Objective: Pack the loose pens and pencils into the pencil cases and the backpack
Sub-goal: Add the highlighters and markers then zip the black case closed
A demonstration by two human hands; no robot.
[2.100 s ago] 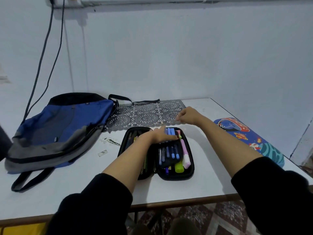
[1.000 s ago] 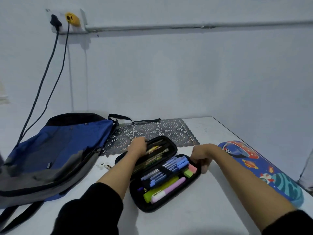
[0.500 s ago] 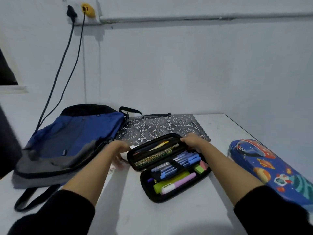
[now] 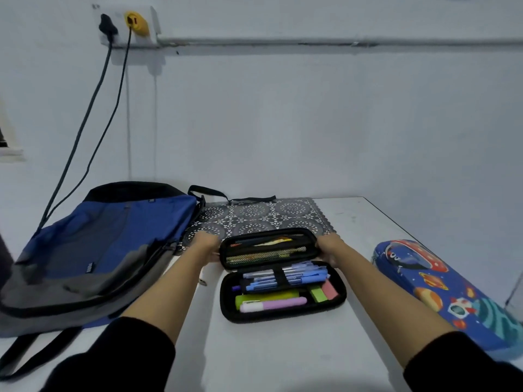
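Table (image 4: 268,352); left hand (image 4: 208,247), right hand (image 4: 329,247) clasp case (image 4: 283,316) ends.

White table (image 4: 283,357): backpack (image 4: 107,244), lace mat (image 4: 254,216), black case (image 4: 283,317), rocket case (image 4: 441,290)

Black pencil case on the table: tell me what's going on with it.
A person has the black pencil case open on the table and holds its raised lid half at both ends, left hand on one end and right hand on the other. Blue pens and highlighters sit in the lower half. The backpack lies to the left, and a space-print pencil case lies closed to the right.
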